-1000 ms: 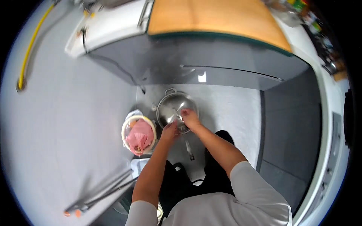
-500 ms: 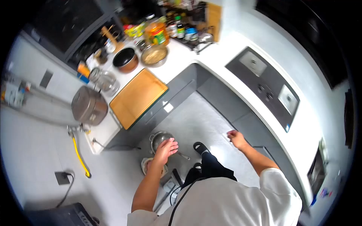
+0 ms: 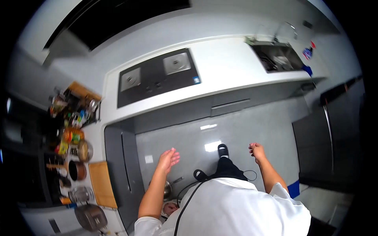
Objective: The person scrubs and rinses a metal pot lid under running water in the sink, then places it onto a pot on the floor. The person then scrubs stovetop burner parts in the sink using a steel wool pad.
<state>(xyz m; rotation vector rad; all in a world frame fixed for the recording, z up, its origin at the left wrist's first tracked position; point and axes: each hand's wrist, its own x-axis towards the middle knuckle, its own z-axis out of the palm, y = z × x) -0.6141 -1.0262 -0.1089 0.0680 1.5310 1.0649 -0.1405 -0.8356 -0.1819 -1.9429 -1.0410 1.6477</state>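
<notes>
My left hand (image 3: 168, 160) hangs in the air over the grey floor, fingers stretched and nothing in them. Below its forearm, partly hidden, a metal pan (image 3: 168, 190) with a long handle stands on the floor. Beside the pan is a pale container with something reddish in it (image 3: 170, 208), mostly covered by my arm and shirt. Out to the other side, my right hand (image 3: 256, 152) is also in mid-air, its fingers loosely bent and slightly apart, holding nothing that I can see. Neither hand touches any object.
A white counter (image 3: 224, 59) carries a two-burner cooktop (image 3: 157, 76) and a sink (image 3: 293, 59). At left stand a wooden board (image 3: 103, 185), a dark-lined pot (image 3: 77, 170), a bowl (image 3: 84, 151) and a rice cooker (image 3: 90, 217). A dark fridge (image 3: 315, 141) is at right.
My view and body have turned right: cooktop and board have shifted left, and the sink and fridge have come into view. Both hands stay raised, with nothing picked up.
</notes>
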